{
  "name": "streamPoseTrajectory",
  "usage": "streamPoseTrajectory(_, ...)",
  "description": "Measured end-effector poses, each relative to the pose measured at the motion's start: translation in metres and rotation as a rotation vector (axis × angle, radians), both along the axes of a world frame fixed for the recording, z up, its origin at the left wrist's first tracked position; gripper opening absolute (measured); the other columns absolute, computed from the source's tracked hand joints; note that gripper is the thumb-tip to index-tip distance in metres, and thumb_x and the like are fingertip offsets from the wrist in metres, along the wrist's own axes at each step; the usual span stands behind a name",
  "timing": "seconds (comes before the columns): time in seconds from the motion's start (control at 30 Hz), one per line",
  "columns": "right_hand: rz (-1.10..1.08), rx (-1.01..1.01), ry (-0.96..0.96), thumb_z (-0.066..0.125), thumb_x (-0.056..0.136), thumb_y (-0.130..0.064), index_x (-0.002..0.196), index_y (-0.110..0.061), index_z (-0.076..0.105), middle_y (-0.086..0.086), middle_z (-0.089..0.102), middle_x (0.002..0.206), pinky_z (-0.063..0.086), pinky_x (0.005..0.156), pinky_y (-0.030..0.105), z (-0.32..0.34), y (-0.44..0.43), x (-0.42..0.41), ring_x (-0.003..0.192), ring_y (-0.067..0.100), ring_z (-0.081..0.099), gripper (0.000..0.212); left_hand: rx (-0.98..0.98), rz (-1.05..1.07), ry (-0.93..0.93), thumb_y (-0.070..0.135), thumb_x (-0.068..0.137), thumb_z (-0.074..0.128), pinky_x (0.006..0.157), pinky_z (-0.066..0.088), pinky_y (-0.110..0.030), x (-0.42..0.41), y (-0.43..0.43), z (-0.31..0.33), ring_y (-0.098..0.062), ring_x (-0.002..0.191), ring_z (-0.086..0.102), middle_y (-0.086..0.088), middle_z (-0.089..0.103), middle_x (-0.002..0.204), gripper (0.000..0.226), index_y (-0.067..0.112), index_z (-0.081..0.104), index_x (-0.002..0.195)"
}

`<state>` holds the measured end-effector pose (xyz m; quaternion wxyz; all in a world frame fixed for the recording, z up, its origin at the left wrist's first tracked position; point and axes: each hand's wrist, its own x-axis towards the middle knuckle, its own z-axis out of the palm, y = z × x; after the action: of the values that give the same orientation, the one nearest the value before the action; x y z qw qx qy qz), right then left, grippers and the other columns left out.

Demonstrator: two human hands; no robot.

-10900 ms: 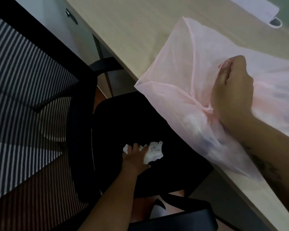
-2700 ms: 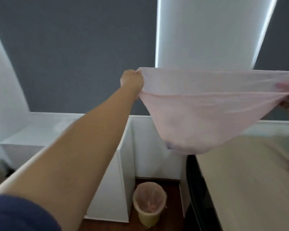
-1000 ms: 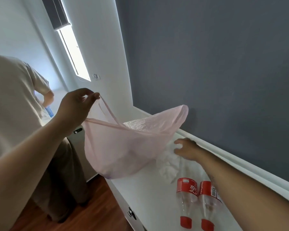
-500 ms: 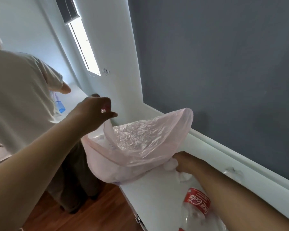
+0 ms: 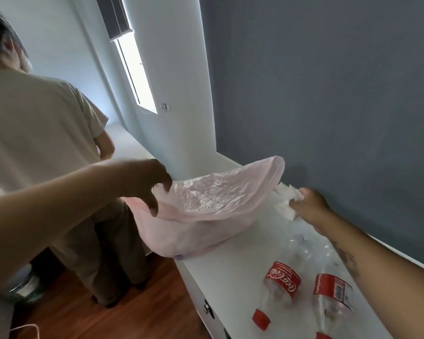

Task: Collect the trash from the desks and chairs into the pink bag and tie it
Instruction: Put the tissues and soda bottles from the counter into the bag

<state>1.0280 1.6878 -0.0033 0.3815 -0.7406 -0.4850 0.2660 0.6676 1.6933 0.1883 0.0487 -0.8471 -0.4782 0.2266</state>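
Note:
The pink bag [image 5: 206, 211] hangs open over the edge of a white counter [image 5: 233, 270]. My left hand [image 5: 147, 182] grips its near rim and holds the mouth wide. To the right of the bag, my right hand [image 5: 306, 204] is closed around crumpled white tissue [image 5: 285, 204], just outside the far rim. Two empty clear cola bottles with red labels and red caps lie on the counter nearer me, one [image 5: 279, 287] on the left and one [image 5: 333, 297] on the right, partly under my right forearm.
A person in a beige shirt [image 5: 34, 133] stands close on the left with their back to me. A dark grey wall [image 5: 328, 94] runs behind the counter. Wooden floor [image 5: 132, 314] lies below. A drawer knob [image 5: 207, 308] shows on the counter front.
My right hand has lifted from the counter beside the bag's base to the far rim, with tissue in it. My left hand has lowered the near rim, so the mouth gapes wider.

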Motion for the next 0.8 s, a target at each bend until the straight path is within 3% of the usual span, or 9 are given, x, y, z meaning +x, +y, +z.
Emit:
streamPoseTrajectory(0.07, -0.024, 0.063, 0.108, 0.058, 0.085, -0.006, 0.093, -0.002, 0.063, 0.015, 0.066, 0.089, 0.047, 0.057, 0.031, 0.012, -0.005, 0.002, 0.074, 0.029, 0.062, 0.010, 0.084, -0.019, 0.023, 0.038, 0.084, 0.075, 0.066, 0.035, -0.019, -0.004, 0.001, 0.004, -0.009, 0.089, 0.049, 0.011, 0.045, 0.099, 0.037, 0.026, 0.068, 0.118)
streamPoseTrajectory(0.13, -0.051, 0.132, 0.194, 0.057, 0.085, -0.005, 0.097, -0.004, 0.064, 0.014, 0.066, 0.092, 0.044, 0.058, 0.028, 0.023, -0.008, 0.002, 0.077, 0.028, 0.062, 0.014, 0.203, -0.051, -0.031, 0.035, 0.093, 0.064, 0.077, 0.044, -0.024, -0.010, 0.003, 0.006, -0.013, 0.090, 0.059, 0.012, 0.052, 0.092, 0.015, 0.027, 0.072, 0.103)
streamPoseTrajectory(0.27, -0.185, 0.334, 0.322, 0.056, 0.085, -0.006, 0.101, -0.010, 0.062, 0.009, 0.066, 0.095, 0.045, 0.059, 0.027, 0.052, -0.014, -0.005, 0.082, 0.027, 0.062, 0.018, 0.419, 0.077, -0.369, 0.043, 0.100, 0.046, 0.070, 0.050, -0.033, -0.016, 0.012, 0.002, -0.023, 0.072, 0.061, 0.004, 0.057, 0.073, 0.034, 0.020, 0.058, 0.079)
streamPoseTrajectory(0.4, -0.273, 0.712, 0.068, 0.058, 0.077, -0.002, 0.103, -0.004, 0.062, 0.009, 0.062, 0.099, 0.047, 0.075, 0.031, 0.093, -0.025, -0.029, 0.089, 0.029, 0.060, 0.026, 0.503, 0.172, -0.603, 0.041, 0.104, 0.034, 0.072, 0.050, -0.040, -0.004, 0.024, -0.002, -0.034, 0.073, 0.060, -0.005, 0.051, 0.065, 0.048, 0.017, 0.042, 0.064)
streamPoseTrajectory(0.57, 0.054, 0.967, -0.070, 0.060, 0.069, 0.008, 0.102, 0.000, 0.064, 0.002, 0.052, 0.100, 0.034, 0.078, 0.000, 0.118, -0.045, -0.101, 0.088, 0.006, 0.050, 0.035, 0.578, 0.226, -0.789, 0.036, 0.107, 0.032, 0.068, 0.037, -0.036, 0.020, 0.028, -0.004, -0.031, 0.068, 0.049, -0.006, 0.046, 0.064, 0.047, 0.015, 0.037, 0.065)
streamPoseTrajectory(0.7, 0.374, 0.941, -0.134, 0.064, 0.081, -0.005, 0.104, -0.004, 0.063, 0.001, 0.054, 0.104, 0.032, 0.087, -0.003, 0.104, -0.050, -0.153, 0.097, 0.011, 0.053, 0.024, 0.548, 0.315, -0.884, 0.034, 0.108, 0.029, 0.070, 0.032, -0.034, 0.034, 0.029, -0.001, -0.030, 0.076, 0.046, -0.007, 0.045, 0.067, 0.049, 0.014, 0.038, 0.064)
streamPoseTrajectory(0.8, 0.569, 0.599, -0.368, 0.065, 0.090, -0.014, 0.122, -0.014, 0.060, 0.005, 0.060, 0.126, 0.038, 0.099, 0.014, 0.084, -0.029, -0.171, 0.116, 0.020, 0.057, 0.032, 0.499, 0.368, -0.968, 0.036, 0.107, 0.029, 0.071, 0.031, -0.031, 0.038, 0.029, 0.000, -0.028, 0.077, 0.048, -0.008, 0.051, 0.073, 0.051, 0.006, 0.050, 0.073)
